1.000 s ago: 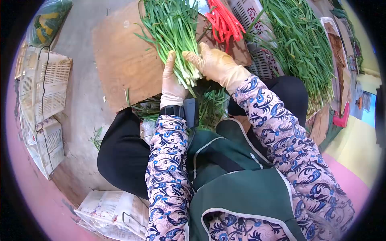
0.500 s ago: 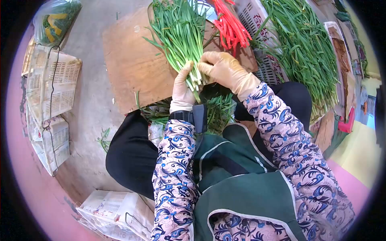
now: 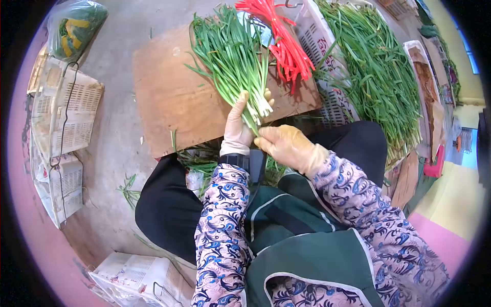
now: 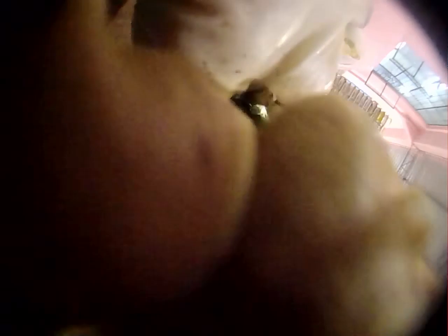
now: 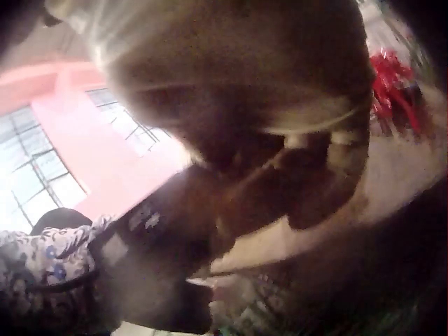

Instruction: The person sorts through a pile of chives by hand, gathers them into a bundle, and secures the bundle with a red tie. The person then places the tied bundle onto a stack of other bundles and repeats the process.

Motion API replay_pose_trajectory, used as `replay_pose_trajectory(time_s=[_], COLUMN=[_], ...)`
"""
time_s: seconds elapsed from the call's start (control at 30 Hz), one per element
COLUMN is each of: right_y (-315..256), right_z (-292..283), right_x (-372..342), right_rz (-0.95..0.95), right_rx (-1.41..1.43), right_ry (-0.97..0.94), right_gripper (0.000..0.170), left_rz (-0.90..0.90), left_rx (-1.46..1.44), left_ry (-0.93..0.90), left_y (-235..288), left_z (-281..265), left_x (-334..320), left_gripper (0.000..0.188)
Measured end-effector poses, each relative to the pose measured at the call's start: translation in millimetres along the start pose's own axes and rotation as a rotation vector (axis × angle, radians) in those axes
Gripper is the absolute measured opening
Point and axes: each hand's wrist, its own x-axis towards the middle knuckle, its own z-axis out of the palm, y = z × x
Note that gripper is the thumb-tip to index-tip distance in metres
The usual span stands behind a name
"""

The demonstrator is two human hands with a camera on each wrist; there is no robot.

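In the head view a bunch of garlic chives, long flat green leaves with pale stem ends, lies across a brown board. My gloved left hand grips the bunch near its stem ends, thumb on the left and fingertips showing on the right. Just below those ends my gloved right hand pinches the tip of one green stalk that sticks out toward me. Dark blurred glove fills most of the left wrist view. The curled fingers of the right hand show in the right wrist view.
Red ties lie in a bundle on the board's right side. Beyond them a white crate bears a heap of chives. Leaf scraps lie below the board. White crates and a filled bag stand left.
My right hand has come from beside the bunch down to below the stem ends, where it pinches a stalk. The left hand keeps its grip, a little lower and further right in view.
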Motion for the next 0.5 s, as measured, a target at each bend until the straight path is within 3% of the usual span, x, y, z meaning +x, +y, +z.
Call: replay_pose_trajectory(time_s=[0.03,0.13,0.2,0.37,0.47,0.5], right_y=[-1,-15,-39,-74,-69,-67], right_z=[-7,-31,-50,-98,-113,-113], right_x=[-3,-22,-44,-82,-96,-99], right_rz=[-0.117,-0.275,-0.247,-0.484,-0.536,-0.500], right_rx=[-0.221,-0.097,-0.109,0.322,0.591,0.462], right_ry=[-0.003,-0.059,-0.176,-0.535,-0.534,-0.498], right_gripper=[0.028,0.025,0.024,0.020,0.019,0.019], left_rz=[-0.027,0.018,-0.014,-0.044,-0.015,-0.012], left_rx=[-0.024,0.011,0.019,-0.087,-0.027,-0.018], left_ry=[0.012,0.027,0.002,0.001,0.043,0.045], left_y=[-1,-4,1,6,6,7], left_z=[-6,-11,-18,-42,-26,-22], left_x=[2,4,6,11,5,2], left_gripper=[0.047,0.045,0.044,0.050,0.048,0.050])
